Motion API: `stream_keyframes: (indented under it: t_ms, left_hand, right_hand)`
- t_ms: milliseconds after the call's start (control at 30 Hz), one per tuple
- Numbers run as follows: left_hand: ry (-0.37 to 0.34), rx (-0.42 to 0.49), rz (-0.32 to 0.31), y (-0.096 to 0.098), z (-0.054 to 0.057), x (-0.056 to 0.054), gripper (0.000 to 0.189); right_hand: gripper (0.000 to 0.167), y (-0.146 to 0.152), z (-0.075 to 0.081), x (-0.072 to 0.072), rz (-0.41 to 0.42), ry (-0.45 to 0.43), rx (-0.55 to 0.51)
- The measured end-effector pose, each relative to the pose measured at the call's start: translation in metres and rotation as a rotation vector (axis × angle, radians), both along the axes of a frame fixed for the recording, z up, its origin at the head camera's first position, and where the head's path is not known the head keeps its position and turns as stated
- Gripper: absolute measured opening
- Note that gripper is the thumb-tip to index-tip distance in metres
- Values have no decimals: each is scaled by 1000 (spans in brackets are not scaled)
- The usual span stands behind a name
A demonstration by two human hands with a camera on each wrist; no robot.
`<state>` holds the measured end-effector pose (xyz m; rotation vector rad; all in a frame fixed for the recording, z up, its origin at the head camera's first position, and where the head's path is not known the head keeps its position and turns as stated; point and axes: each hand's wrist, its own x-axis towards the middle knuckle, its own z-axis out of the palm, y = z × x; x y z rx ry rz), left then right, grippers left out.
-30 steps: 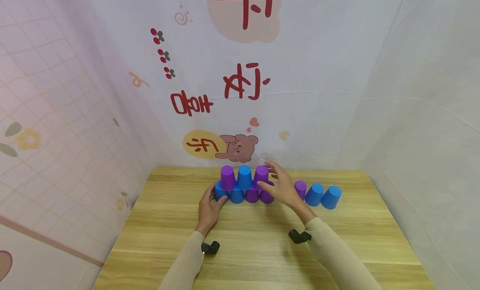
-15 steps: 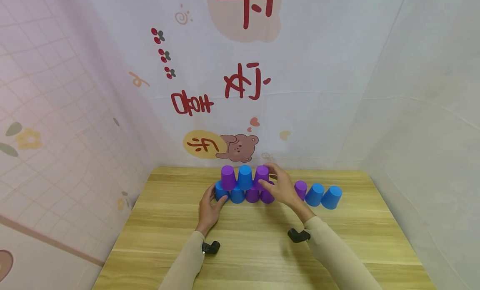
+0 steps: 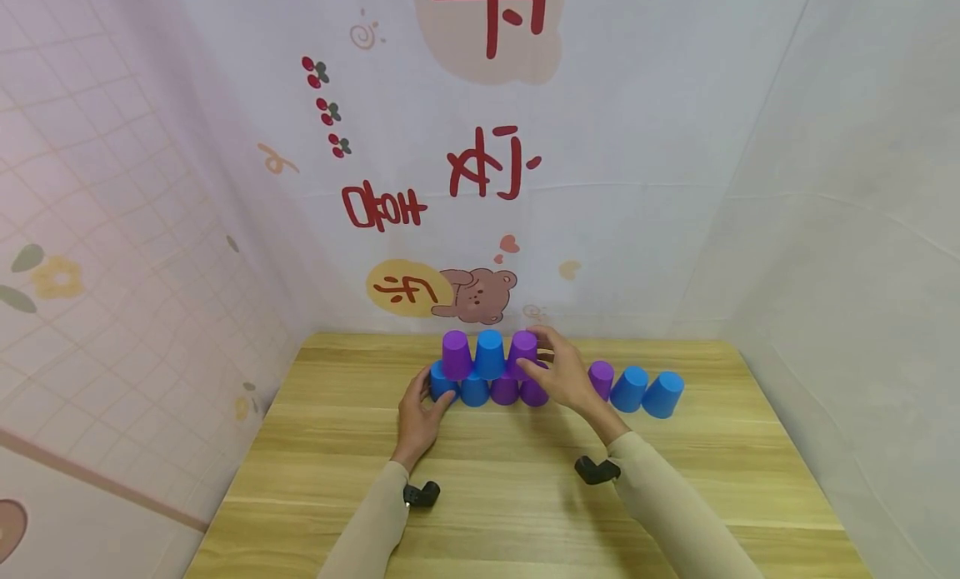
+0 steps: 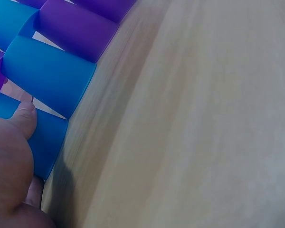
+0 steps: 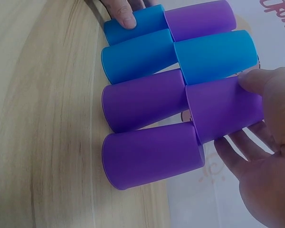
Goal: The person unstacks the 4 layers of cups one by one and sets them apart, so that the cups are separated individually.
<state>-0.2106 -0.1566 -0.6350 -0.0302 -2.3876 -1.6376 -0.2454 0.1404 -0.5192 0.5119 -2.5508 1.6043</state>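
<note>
Inverted cups form two tiers on the wooden table. The lower row runs from a blue cup (image 3: 439, 379) at the left end through another blue cup (image 3: 474, 391) to two purple cups (image 4: 78, 28) (image 5: 154, 154). On these stand a purple cup (image 3: 455, 358), a blue cup (image 3: 490, 356) and a right-hand purple cup (image 5: 221, 107). My left hand (image 3: 417, 419) holds the lower left blue cup, thumb on its near side. My right hand (image 3: 562, 377) grips the upper right purple cup between thumb and fingers; its fingers are partly hidden behind the cup.
Right of the stack, a purple cup (image 3: 601, 379) and two blue cups (image 3: 629, 389) (image 3: 663, 395) stand inverted in a row, the purple one partly behind my right hand. A printed cloth wall (image 3: 637, 229) rises behind the wooden table (image 3: 510, 496).
My right-hand fingers have closed in slightly on the upper right purple cup over the last second. The left hand and the stacked cups stay where they were.
</note>
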Motion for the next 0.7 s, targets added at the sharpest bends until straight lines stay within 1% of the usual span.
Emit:
stream_keyframes:
  t_ms: [133,333,700]
  left_hand:
    - [12,-6,-3,0,0,0,68]
    - [4,3,-6,0,0,0,70]
    - [-4,-3,4,0,-1,-1,71]
  right_hand:
    - [60,0,0,1,-2,19,-10]
    - [60,0,2,1,-7,47,-11]
    - [58,4,20,-2,-32,128,-30]
